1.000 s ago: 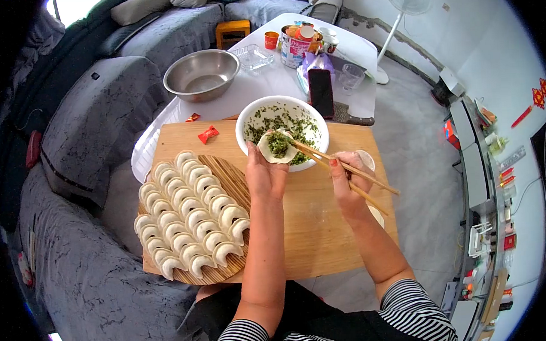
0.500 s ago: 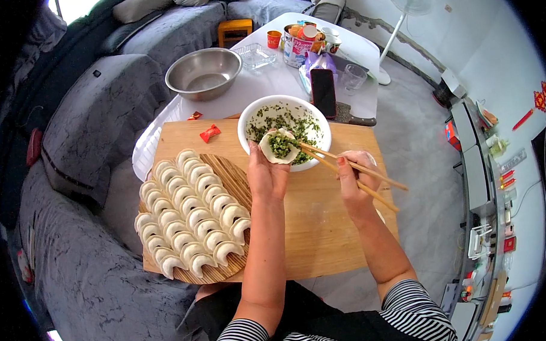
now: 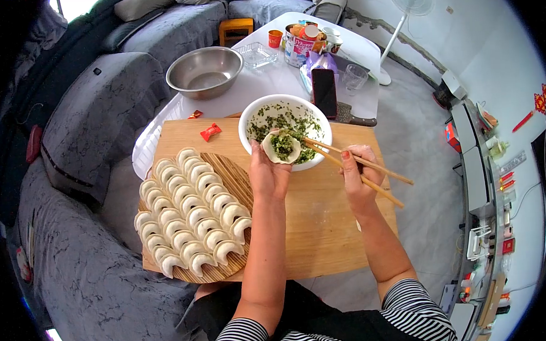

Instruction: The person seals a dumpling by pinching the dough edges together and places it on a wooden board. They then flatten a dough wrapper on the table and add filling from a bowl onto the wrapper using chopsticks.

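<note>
Across a grey-sofa room, a white table (image 3: 261, 87) carries my wooden board (image 3: 323, 241), with the white bowl (image 3: 243, 135) at its far edge, presumably so the green filling (image 3: 277, 117) sits within easy reach; my left hand (image 3: 268, 175) is palm up, cradling the wrapper (image 3: 271, 155) just above the bowl's near rim, thumb at one edge and the other fingers mostly hidden beneath, a cup that I judge stops its mound spilling; my right hand (image 3: 361, 176) grips two chopsticks (image 3: 396, 176), their tips just beside the wrapper, over the bowl, where any crumbs would drop; on my left, pleated dumplings (image 3: 198, 216) overlap in rows on a round striped tray (image 3: 234, 172), probably to save space
</note>
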Available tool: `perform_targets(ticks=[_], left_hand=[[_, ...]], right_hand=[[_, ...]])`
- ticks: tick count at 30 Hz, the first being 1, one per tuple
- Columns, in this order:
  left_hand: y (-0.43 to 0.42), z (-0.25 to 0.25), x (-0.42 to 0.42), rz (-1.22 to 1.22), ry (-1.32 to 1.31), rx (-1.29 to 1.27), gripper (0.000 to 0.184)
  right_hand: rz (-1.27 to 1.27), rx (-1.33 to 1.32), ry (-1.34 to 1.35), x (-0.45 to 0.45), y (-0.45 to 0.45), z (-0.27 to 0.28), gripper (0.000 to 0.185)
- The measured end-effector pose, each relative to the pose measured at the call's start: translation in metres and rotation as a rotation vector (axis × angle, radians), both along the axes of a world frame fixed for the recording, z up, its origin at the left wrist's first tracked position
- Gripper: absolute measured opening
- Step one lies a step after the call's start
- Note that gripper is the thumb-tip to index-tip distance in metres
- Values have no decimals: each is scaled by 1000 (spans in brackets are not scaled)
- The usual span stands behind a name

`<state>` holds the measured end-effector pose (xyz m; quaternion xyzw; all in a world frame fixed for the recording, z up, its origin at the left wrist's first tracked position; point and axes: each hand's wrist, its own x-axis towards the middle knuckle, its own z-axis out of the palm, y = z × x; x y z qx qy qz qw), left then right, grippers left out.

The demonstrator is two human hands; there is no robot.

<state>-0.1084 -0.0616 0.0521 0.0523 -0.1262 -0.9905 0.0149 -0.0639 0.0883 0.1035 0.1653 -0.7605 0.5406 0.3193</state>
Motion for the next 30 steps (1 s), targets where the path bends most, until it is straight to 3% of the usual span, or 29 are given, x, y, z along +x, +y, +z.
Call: perform_targets(ticks=[5,11,14,20,22,25,30], left_hand=[[0,1,1,-2,5,-9,46],[1,-1,0,11,14,19,46],[0,-1,-1,4,19,26,47],[0,-2,-1,-3,21,30,47],[0,-3,-1,-2,30,32,46],[0,-1,0,6,32,32,45],[0,3,4,-32,5,-8,45]], right_hand=[[-14,25,16,-3,-1,-2,13],[25,-120,-39,-14,-5,-3,15],[-95,-38,19,-23,-1,-12,15],[-110,-191,-31,-25,0,-5,15],[-73,-538,-309,-24,5,5,16],[-73,-696,-486,-31,14,8,17],[11,-726,-553,-36,22,3,15]])
